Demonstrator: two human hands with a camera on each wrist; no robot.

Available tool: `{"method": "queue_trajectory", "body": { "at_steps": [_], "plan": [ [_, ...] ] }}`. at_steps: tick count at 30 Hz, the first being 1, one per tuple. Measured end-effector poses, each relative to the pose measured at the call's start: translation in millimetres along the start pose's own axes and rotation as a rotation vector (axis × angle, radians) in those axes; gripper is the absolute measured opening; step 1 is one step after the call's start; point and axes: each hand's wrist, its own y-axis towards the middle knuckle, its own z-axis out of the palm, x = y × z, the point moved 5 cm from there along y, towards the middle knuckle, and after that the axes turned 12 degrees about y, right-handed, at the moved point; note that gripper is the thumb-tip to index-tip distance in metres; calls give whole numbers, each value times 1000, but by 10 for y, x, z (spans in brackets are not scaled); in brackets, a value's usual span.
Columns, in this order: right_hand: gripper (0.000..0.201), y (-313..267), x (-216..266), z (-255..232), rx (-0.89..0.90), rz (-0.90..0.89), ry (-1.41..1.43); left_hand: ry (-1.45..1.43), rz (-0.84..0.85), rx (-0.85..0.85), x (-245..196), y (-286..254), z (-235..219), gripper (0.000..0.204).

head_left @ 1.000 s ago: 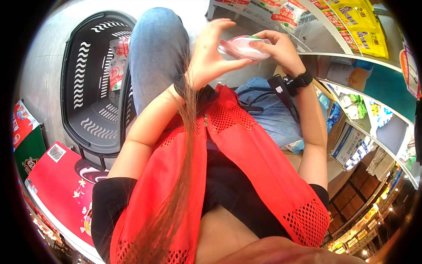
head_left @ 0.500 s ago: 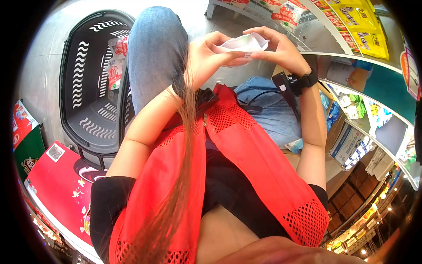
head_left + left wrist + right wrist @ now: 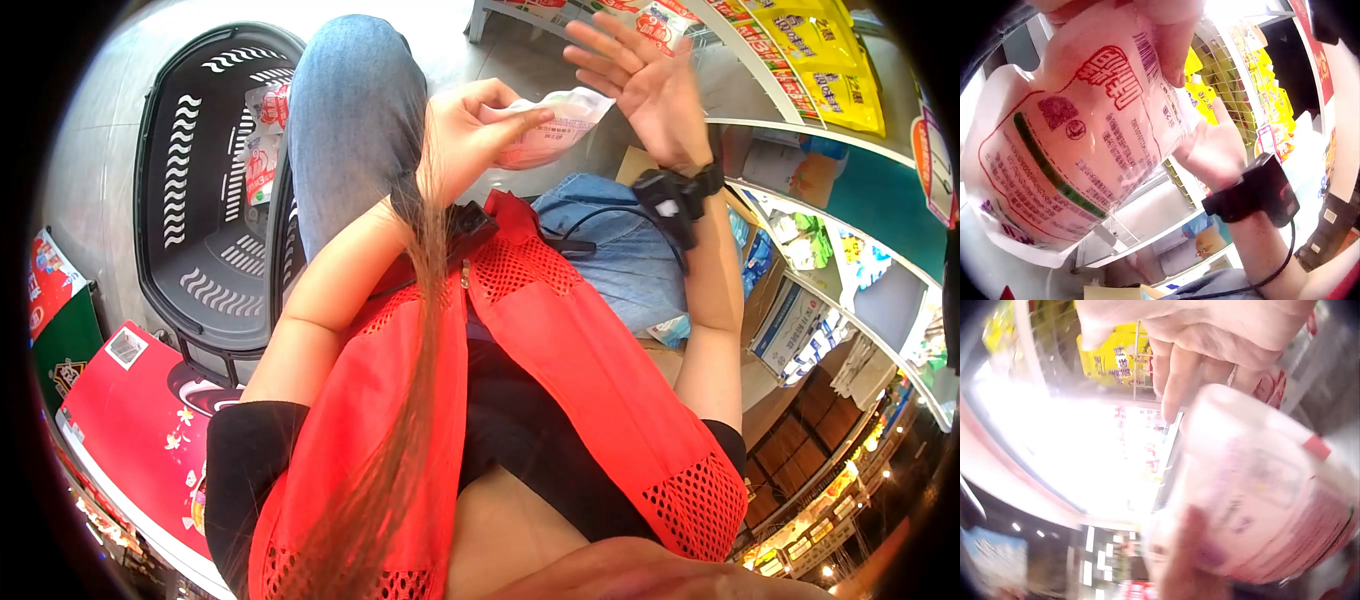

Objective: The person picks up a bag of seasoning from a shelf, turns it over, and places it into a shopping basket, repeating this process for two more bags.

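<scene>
1. Head view: left hand (image 3: 465, 125) pinches the pink-and-white pouch (image 3: 555, 125) betw. thumb and fingers (image 3: 520, 118), up in front of the raised knee. Right hand (image 3: 645, 80) is off the pouch, palm out, fingers spread straight, holding nothing. Half a sec ago both hands gripped the pouch; a sec ago they held it flatter, label side up. So it's gone from two-handed to left hand only, right hand lifted toward the shelf (image 3: 760, 130) of yellow packs (image 3: 815, 55).
2. Same view, surroundings: black basket (image 3: 205, 190) on the floor by the left knee, w/ a couple of red-and-white packets (image 3: 268, 135) at its far end. Wrist cam unit (image 3: 670, 195) strapped on the right forearm. Red mesh vest (image 3: 520, 350) fills the lower middle.
3. Left wrist view: pouch (image 3: 1079, 137) fills the frame, printed side to the cam — red characters, barcode, green stripe. One fingertip (image 3: 1169, 37) of the left hand presses its top edge. Right hand (image 3: 1213, 150) sits behind it, apart, fingers relaxed.
4. Right wrist view: blurred. Right hand's fingers (image 3: 1175, 369) hang straight above the pouch (image 3: 1260, 494), not touching as far as I can tell. Judgement: the pouch is being turned and read; the right hand's now free.
</scene>
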Motion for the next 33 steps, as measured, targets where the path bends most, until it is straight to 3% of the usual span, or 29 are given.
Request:
{"method": "queue_trajectory", "body": {
  "at_steps": [1,3,4,7,10,13,17,19,20,24,26,29,32,33],
  "plan": [
    [49,-14,58,37,0,2,-1,-2,-1,-1,15,-2,13,12],
    [78,-55,113,90,-55,52,513,43,38,-21,52,-7,44,13],
    [78,-58,131,115,-40,59,647,43,38,-22,81,-4,56,13],
    [78,-50,130,127,111,65,603,96,115,-38,78,3,68,14],
    [77,-48,116,159,144,82,602,133,106,-36,48,-10,82,14],
    [80,-74,123,205,-6,95,688,108,123,-40,27,-21,92,15],
    [70,-30,109,76,44,96,675,122,119,-38,32,-25,91,16],
    [51,36,62,-250,-98,145,-49,149,129,-39,29,-25,84,16],
    [51,67,72,-387,-102,147,-51,149,107,-25,31,-28,83,16],
    [41,260,272,-1258,-367,130,-910,158,74,-1,12,-55,98,16],
    [42,385,385,-1657,-425,81,-1195,151,113,-6,6,-50,97,16],
    [42,595,491,-2348,-481,45,-1432,130,150,-26,-16,-55,86,16],
    [51,794,504,-3031,-439,159,-1583,106,156,-52,-67,-70,63,16],
    [53,858,474,-3216,-382,271,-1606,97,164,-65,-80,-66,47,17]
  ]
}}
